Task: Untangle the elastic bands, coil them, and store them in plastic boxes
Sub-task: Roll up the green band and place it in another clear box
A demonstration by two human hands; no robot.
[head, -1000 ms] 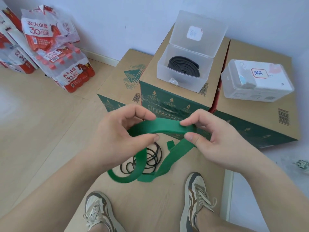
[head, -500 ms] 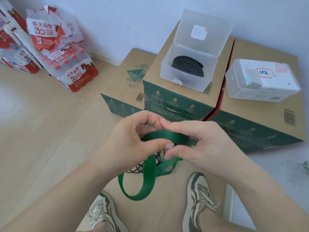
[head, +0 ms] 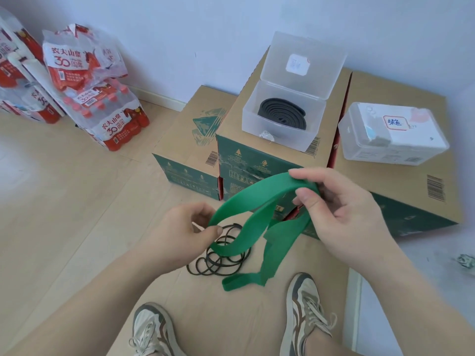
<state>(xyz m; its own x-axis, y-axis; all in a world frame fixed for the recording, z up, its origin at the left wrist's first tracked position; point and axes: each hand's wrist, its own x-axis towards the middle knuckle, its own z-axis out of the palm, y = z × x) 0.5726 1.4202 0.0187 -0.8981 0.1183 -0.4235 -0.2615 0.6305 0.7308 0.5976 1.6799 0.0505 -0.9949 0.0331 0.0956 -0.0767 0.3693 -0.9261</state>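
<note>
A wide green elastic band (head: 246, 199) arches between my hands. My right hand (head: 334, 214) pinches its upper end between thumb and fingers. My left hand (head: 185, 232) pinches the band's lower left bend. The band's loose tail (head: 246, 280) drapes down onto the cardboard sheet. A thin black cord (head: 218, 255) lies in loops on the sheet under the band. An open clear plastic box (head: 280, 134) on a carton holds a coiled black band (head: 281, 115). A closed plastic box (head: 393, 136) with a label sits on the right carton.
Three cardboard cartons (head: 190, 140) stand against the wall ahead. Shrink-wrapped packs of water bottles (head: 102, 109) are stacked at the left. My two shoes (head: 305, 307) stand on the cardboard sheet (head: 231, 317) below. A crumpled scrap (head: 465, 260) lies on the floor at right.
My hands have moved apart: the right rose and went right with the band's end, the left dropped lower left. The band has stretched into a long arch and its tail unfolded onto the sheet.
</note>
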